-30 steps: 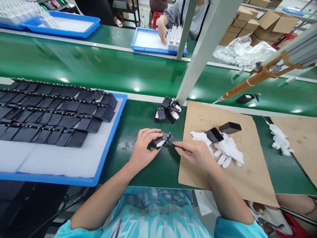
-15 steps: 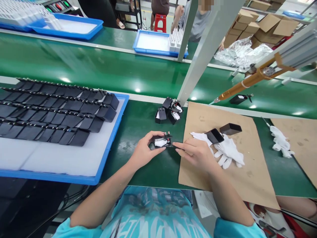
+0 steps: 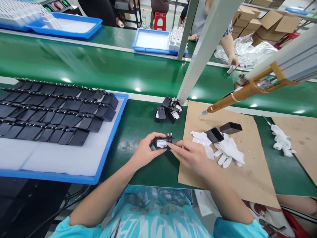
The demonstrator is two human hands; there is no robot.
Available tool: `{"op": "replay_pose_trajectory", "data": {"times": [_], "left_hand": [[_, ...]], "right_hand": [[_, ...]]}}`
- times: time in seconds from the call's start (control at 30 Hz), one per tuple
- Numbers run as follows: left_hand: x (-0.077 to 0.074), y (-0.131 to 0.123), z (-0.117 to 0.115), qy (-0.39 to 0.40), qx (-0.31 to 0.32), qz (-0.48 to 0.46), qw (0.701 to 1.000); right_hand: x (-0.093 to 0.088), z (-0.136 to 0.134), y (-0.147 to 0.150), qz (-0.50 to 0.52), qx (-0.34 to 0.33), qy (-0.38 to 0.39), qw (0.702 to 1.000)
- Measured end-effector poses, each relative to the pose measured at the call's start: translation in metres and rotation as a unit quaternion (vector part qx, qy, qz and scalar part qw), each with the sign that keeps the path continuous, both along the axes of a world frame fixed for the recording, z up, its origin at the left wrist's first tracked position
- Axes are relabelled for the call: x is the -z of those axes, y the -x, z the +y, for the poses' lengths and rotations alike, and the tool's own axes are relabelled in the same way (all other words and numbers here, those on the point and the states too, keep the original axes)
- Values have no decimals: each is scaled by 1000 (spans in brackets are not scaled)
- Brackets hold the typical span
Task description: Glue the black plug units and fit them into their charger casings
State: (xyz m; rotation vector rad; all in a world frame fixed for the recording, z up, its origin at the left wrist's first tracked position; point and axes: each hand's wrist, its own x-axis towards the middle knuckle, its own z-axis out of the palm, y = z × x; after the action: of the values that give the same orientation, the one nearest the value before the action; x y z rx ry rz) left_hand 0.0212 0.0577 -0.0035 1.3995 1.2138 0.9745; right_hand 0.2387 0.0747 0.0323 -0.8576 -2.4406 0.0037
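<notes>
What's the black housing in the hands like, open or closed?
Open: the black housing shows white insides and red bits, held between left hand and right hand.

Matt black plastic plug adapter [image 3: 156, 144]

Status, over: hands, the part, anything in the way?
Left hand grips black plug part. Right hand touches its pronged end. Pile of like parts behind, apart; white gloves beside right hand.

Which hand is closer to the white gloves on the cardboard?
Right: the right hand sits beside the white gloves; the left hand, holding a black part, lies beyond.
</notes>
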Motion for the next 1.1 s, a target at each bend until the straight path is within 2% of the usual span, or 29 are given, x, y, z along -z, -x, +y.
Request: {"op": "replay_pose_trajectory", "data": {"times": [0.4,1.1], "left_hand": [[0,-2,-1,-18,7,24,1000],[-1,0,-1,-16,-1,18,1000]], "right_hand": [[7,-4,5,-24,-1,-23,999],[5,-2,5,-17,-15,-26,999]]}}
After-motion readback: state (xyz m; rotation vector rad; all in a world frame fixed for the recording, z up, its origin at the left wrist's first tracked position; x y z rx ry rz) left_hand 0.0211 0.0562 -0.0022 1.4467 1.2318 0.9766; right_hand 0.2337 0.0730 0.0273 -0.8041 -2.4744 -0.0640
